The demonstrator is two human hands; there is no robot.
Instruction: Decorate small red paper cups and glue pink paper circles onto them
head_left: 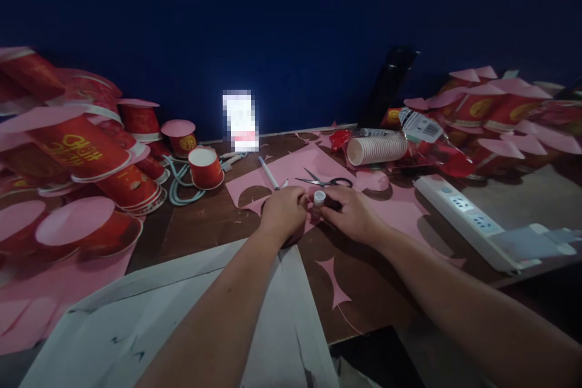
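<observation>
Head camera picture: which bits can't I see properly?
All in the head view:
Left hand: its own curled shape hides most of its fingertips.
Small white tube: blur and dim light make its lower end unclear.
Bright screen: blocky squares cover whatever it shows.
Bag label: too small and blurred to read.
Upper red cup: the left edge cuts it off.

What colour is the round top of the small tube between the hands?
White; the tube's top shows best in the head view.
</observation>
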